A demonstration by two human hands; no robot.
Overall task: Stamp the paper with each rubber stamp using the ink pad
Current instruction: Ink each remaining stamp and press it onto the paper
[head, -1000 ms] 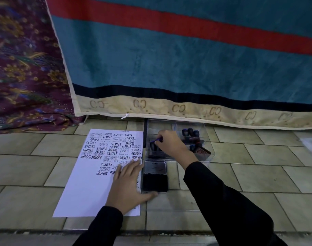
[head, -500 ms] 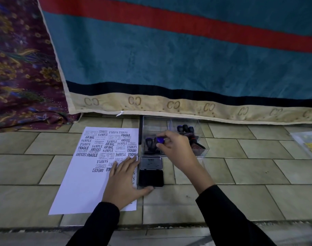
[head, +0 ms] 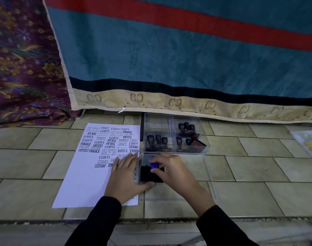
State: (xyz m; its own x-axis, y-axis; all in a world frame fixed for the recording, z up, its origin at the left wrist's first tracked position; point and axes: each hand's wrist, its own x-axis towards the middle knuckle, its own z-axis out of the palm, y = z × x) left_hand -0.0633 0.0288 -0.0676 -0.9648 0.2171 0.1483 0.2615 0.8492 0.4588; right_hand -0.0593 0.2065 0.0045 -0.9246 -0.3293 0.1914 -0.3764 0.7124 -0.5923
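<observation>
A white paper (head: pixel 84 178) lies on the tiled floor, its upper half covered with black stamped words. My left hand (head: pixel 124 176) rests flat on its right edge, thumb against the open black ink pad (head: pixel 146 174). My right hand (head: pixel 174 173) grips a blue-topped rubber stamp (head: pixel 153 165) and holds it down on the ink pad. Behind the pad stands a clear plastic box (head: pixel 203 137) with several dark-handled stamps (head: pixel 157 139) in its compartments.
A teal blanket with a red stripe (head: pixel 169 59) hangs down to the floor right behind the box. Patterned purple cloth (head: pixel 22 68) lies at the left. A clear bag with something yellow (head: pixel 309 144) sits at the far right. A clear lid (head: pixel 210 174) lies right of the pad.
My right hand lifted a blue-topped stamp out of the clear box and brought it toward me, down onto the ink pad. My left hand stayed on the paper.
</observation>
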